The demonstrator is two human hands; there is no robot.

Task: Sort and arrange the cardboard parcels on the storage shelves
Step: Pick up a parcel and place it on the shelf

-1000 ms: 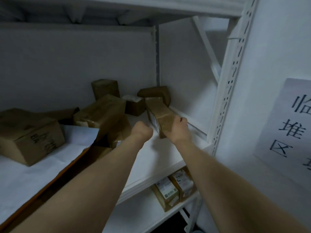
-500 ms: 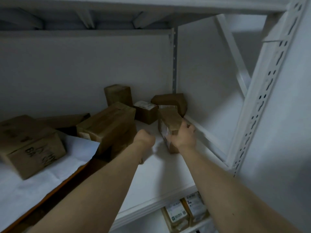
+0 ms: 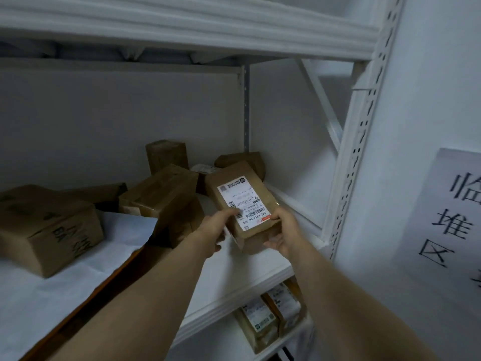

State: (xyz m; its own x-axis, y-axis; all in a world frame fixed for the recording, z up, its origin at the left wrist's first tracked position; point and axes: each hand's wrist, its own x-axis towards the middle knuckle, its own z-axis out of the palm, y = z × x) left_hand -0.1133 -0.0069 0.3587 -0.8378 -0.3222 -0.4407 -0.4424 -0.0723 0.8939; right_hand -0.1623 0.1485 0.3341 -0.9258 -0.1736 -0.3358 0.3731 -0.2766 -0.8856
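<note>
A small cardboard parcel [image 3: 240,188] with a white shipping label facing up is held above the white shelf [image 3: 242,280]. My right hand [image 3: 282,233] grips its near right corner from below. My left hand [image 3: 216,230] holds its near left edge, thumb on the label. Behind it lie several other brown parcels: a long one [image 3: 161,194] stacked on another, an upright one [image 3: 166,155] at the back, and a dark one [image 3: 242,160] in the back right corner.
A large box [image 3: 49,230] with black writing sits on white paper at the left. Two labelled parcels [image 3: 270,316] stand on the shelf below. The perforated white upright [image 3: 356,157] and a diagonal brace stand right. A paper sign [image 3: 453,217] hangs on the right wall.
The small parcel has been lifted off the shelf and turned label-up. My left hand, earlier a closed fist beside it, now holds its left edge.
</note>
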